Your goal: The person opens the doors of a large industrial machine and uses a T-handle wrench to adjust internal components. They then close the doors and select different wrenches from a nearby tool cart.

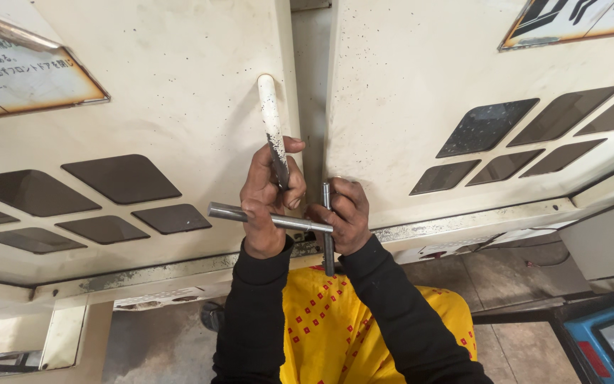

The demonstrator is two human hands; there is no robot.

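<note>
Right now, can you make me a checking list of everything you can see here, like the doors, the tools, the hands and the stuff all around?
Surface: cream metal cabinet doors, speckled and scuffed, with dark diamond-shaped panels.
Job's things: steel cross wrench held at the gap between the doors; white door handle, its paint worn off low down.
Clutter: nothing seen.
Grips: left hand wraps the door handle and one wrench arm; right hand grips the wrench at its crossing.
Cables: nothing seen.
Surroundings: framed labels on the doors, grey floor, blue-edged object at lower right, yellow patterned cloth on the person's lap.
</note>
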